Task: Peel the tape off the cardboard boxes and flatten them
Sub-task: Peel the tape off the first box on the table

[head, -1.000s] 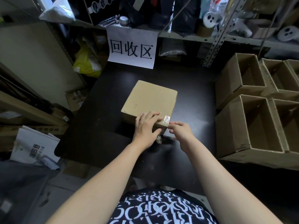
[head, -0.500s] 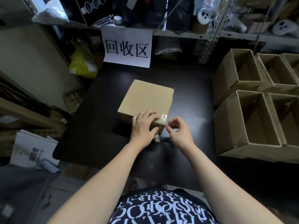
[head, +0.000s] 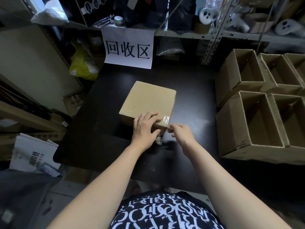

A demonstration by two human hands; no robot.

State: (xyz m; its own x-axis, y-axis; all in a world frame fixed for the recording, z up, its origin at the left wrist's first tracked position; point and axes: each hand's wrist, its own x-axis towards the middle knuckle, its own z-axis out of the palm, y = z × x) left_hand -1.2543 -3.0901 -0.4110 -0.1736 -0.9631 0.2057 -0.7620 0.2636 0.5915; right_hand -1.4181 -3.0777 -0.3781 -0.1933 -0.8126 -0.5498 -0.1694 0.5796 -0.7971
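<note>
A closed brown cardboard box (head: 149,100) sits in the middle of the dark table (head: 189,103). Clear shiny tape (head: 165,120) wraps its near right corner. My left hand (head: 145,127) lies flat on the box's near edge, fingers straight, thumb down the front face. My right hand (head: 179,133) is just right of that corner, thumb and forefinger pinched together at the tape's lower edge. A crumpled wad of clear tape (head: 158,140) lies on the table below the corner, between my hands.
Several open empty cardboard boxes (head: 257,123) stand along the table's right side. A white paper sign (head: 127,48) hangs from the shelf behind. Cluttered metal shelving (head: 212,37) rises at the back. White booklets (head: 33,152) and cartons lie lower left.
My right hand's fingers closed into a pinch at the taped corner and moved slightly right. My left hand stayed pressed on the box. The view shifted a little.
</note>
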